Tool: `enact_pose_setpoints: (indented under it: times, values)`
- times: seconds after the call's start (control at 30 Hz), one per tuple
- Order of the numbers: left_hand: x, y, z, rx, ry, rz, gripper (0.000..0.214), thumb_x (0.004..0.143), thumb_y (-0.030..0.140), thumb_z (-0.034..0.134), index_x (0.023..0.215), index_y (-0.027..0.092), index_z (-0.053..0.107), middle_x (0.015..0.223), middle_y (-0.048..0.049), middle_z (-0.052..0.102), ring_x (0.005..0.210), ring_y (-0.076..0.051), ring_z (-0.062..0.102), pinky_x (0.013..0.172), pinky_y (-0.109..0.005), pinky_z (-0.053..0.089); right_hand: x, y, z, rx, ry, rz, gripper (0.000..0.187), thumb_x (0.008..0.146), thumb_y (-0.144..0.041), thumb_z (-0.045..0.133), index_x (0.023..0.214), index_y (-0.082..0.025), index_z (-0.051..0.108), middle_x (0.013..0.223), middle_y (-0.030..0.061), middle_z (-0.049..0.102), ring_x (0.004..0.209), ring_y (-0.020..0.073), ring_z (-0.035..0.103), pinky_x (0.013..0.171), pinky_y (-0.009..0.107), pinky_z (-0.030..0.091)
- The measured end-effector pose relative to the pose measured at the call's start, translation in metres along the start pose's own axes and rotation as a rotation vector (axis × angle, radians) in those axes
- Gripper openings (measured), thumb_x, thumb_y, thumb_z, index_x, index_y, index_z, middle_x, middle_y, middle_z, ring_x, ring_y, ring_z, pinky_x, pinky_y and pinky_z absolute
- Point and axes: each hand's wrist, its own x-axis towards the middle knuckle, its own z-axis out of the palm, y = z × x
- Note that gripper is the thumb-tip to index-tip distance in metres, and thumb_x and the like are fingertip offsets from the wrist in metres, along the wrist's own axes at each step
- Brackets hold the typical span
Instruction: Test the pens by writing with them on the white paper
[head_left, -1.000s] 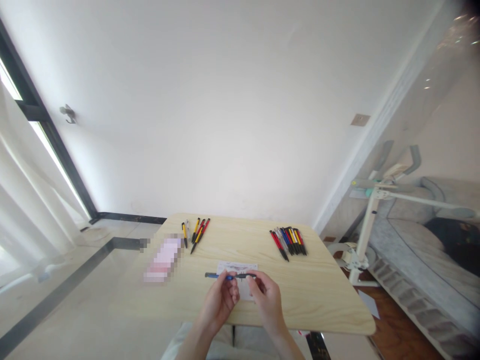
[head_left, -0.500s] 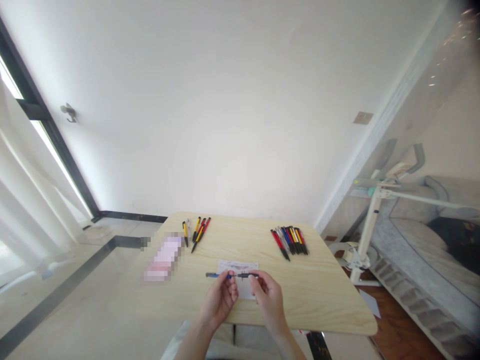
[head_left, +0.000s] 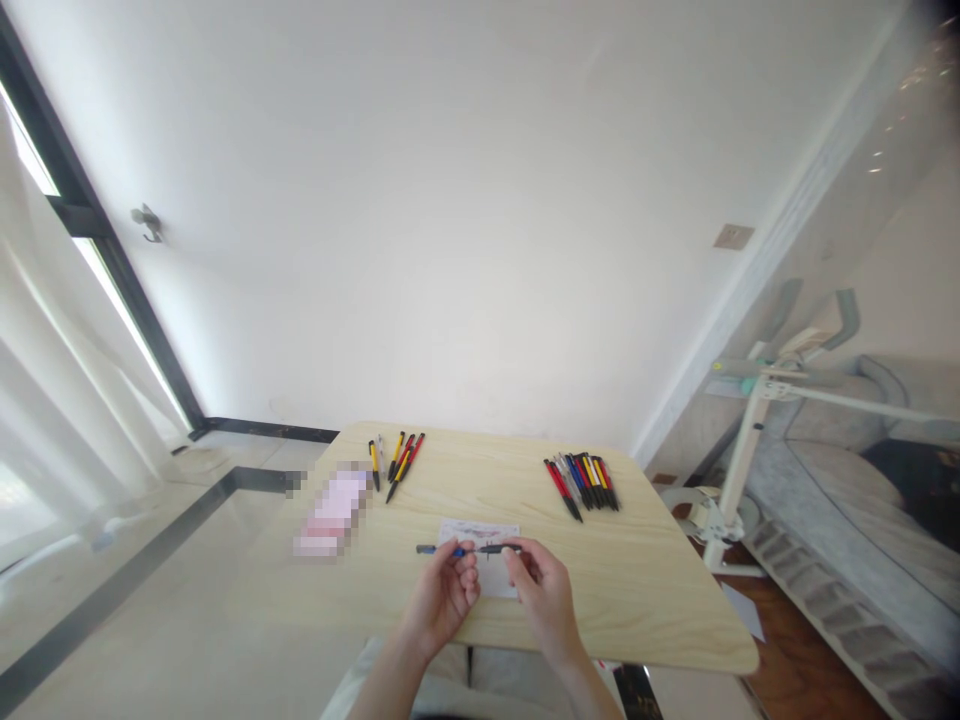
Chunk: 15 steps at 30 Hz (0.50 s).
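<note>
My left hand pinches the blue barrel of a pen, which lies level and sticks out to the left of the fingers. In my right hand, thumb and fingers close on the pen's black grip section. A thin, light piece spans the short gap between barrel and grip section; its detail is too small to make out. Below both hands lies a printed sheet of paper on the table, partly covered by them.
On the light wooden table, several pens lie bunched at the right. More pens lie loosely at the back left, beside a blurred pink item. A white wall rises behind. Exercise equipment stands right.
The view has shifted slightly, moving everything a little to the right in the picture. Both hands keep their hold on the pen parts, with little other visible change.
</note>
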Motion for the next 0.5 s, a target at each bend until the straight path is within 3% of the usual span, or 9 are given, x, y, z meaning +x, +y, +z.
enact_pose_setpoints:
  times: [0.3,0.5]
  values:
    - [0.001,0.001,-0.002,-0.019,0.01,0.007,0.011,0.077,0.021,0.053,0.076,0.011,0.057,0.057,-0.0017,0.063,0.046,-0.008,0.055,0.046,-0.017,0.042,0.001,-0.003,-0.012,0.084,0.074,0.035,0.032,0.072,-0.042,0.057,0.085,-0.013,0.061,0.05,-0.0029,0.049,0.04,0.0081,0.041,0.035,0.018,0.033]
    - [0.0,0.002,-0.003,-0.062,-0.006,-0.006,0.01,0.077,0.021,0.052,0.076,0.012,0.057,0.057,-0.0017,0.062,0.046,-0.007,0.054,0.045,-0.017,0.041,0.005,0.013,-0.028,0.067,0.167,0.018,0.035,0.071,-0.042,0.057,0.089,-0.013,0.058,0.059,0.0015,0.055,0.041,0.0086,0.042,0.035,0.019,0.035]
